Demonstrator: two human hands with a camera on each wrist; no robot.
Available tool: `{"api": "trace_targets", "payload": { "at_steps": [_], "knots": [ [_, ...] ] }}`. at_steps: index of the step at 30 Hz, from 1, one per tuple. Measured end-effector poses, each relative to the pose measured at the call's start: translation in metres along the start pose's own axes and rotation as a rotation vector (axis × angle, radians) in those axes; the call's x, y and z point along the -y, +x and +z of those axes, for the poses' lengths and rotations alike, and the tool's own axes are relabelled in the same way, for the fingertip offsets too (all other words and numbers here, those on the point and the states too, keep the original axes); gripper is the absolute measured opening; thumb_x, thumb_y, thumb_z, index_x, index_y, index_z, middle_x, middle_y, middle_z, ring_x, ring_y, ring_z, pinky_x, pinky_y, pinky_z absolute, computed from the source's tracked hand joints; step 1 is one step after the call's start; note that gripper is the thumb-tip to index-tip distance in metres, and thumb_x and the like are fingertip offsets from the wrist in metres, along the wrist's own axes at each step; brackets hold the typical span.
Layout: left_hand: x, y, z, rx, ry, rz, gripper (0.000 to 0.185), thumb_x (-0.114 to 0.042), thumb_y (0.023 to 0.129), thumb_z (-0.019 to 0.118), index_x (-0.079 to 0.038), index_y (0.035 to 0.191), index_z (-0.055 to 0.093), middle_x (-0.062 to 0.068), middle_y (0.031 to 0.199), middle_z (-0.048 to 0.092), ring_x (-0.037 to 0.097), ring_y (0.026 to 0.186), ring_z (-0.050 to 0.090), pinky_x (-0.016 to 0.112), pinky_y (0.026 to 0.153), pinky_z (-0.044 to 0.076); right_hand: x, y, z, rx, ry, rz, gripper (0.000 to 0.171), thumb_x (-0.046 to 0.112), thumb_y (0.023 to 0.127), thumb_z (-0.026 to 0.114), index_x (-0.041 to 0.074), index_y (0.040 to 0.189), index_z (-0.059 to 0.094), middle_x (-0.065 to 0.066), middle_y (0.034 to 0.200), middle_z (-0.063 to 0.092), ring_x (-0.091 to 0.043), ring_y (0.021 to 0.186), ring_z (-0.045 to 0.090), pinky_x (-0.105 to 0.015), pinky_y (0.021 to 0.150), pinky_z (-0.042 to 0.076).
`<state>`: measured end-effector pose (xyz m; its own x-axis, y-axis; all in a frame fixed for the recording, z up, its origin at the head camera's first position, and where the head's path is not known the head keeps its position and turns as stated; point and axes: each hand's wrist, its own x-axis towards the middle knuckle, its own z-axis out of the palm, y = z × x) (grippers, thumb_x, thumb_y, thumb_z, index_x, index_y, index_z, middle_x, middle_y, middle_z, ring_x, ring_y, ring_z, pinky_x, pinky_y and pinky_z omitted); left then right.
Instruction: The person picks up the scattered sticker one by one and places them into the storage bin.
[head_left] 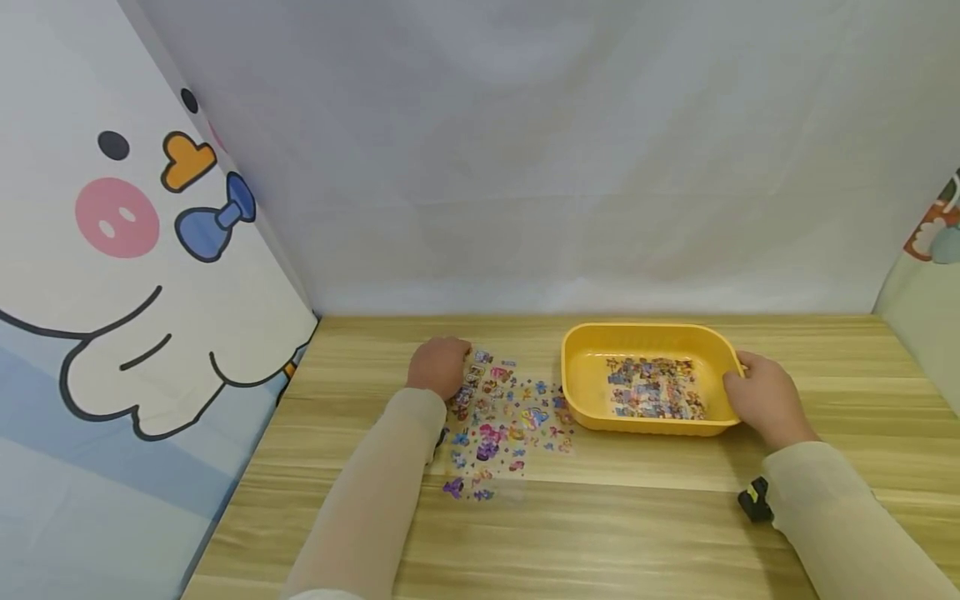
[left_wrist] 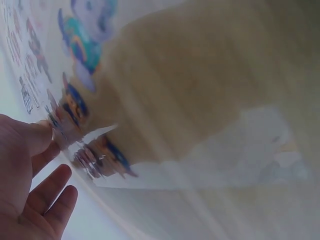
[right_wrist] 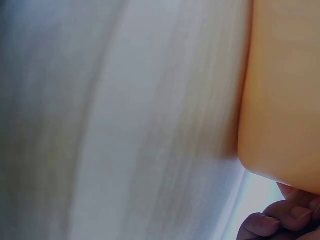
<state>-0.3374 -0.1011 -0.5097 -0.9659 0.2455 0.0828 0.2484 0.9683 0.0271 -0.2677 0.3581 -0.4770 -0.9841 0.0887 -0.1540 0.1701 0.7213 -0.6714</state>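
The left grip [head_left: 438,367], a bare hand, pinches the edge of the clear cartoon sticker sheets [head_left: 489,442], which spread over the bench [head_left: 600,533] toward its four o'clock. The right grip [head_left: 768,400] is clasped on the three o'clock rim of a yellow basin [head_left: 648,426]; more stickers [head_left: 656,389] lie inside, at that grip's nine o'clock. The sheets' print is too small to read.

Between the sleeves [head_left: 382,492], the tabletop [head_left: 622,525] gives passage up to the yellow tub [head_left: 648,426], whose wall blocks it.
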Motion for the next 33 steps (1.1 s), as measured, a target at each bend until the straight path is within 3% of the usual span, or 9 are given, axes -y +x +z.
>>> {"api": "trace_targets", "payload": {
  "at_steps": [8,17,27,31,33],
  "knots": [
    [-0.004,-0.002,-0.010,-0.032,-0.055,-0.034,0.019,-0.009,0.102,0.067,-0.010,0.117,0.077,0.008,0.109,0.076,0.027,0.097,0.072,0.044,0.086,0.059,-0.003,0.002,0.000,-0.004,-0.018,-0.007,0.058,0.019,0.105,0.038,-0.019,0.149,0.033,-0.036,0.124,0.057,-0.027,0.081,0.065,-0.030,0.064,0.053],
    [0.006,-0.007,-0.015,0.021,-0.263,-0.113,0.021,-0.013,0.103,0.064,-0.005,0.119,0.075,0.012,0.116,0.073,0.030,0.105,0.069,0.048,0.091,0.056,-0.003,0.002,0.000,-0.007,-0.015,-0.024,0.058,0.018,0.104,0.038,-0.019,0.148,0.035,-0.037,0.124,0.057,-0.028,0.081,0.066,-0.030,0.065,0.052],
    [0.038,-0.009,-0.016,0.164,-0.638,-0.231,0.022,-0.014,0.092,0.073,-0.008,0.113,0.075,0.009,0.113,0.070,0.027,0.100,0.065,0.047,0.084,0.055,-0.002,0.002,0.000,-0.008,-0.009,-0.019,0.058,0.019,0.104,0.038,-0.020,0.148,0.034,-0.037,0.125,0.057,-0.027,0.081,0.066,-0.030,0.064,0.053],
    [0.046,-0.012,-0.023,0.214,-0.776,-0.284,0.008,-0.017,0.091,0.075,-0.011,0.096,0.070,0.005,0.102,0.067,0.023,0.089,0.060,0.044,0.077,0.052,-0.002,0.000,0.000,-0.007,-0.002,-0.024,0.059,0.019,0.104,0.038,-0.019,0.149,0.033,-0.037,0.124,0.058,-0.026,0.080,0.066,-0.031,0.063,0.053],
    [0.049,-0.013,-0.025,0.227,-0.826,-0.305,0.015,-0.019,0.093,0.075,-0.012,0.085,0.064,0.005,0.091,0.062,0.022,0.079,0.055,0.041,0.072,0.049,-0.002,0.000,0.000,-0.006,-0.001,-0.026,0.059,0.019,0.104,0.038,-0.019,0.149,0.033,-0.037,0.124,0.058,-0.026,0.080,0.066,-0.031,0.063,0.053]
  ]
}}
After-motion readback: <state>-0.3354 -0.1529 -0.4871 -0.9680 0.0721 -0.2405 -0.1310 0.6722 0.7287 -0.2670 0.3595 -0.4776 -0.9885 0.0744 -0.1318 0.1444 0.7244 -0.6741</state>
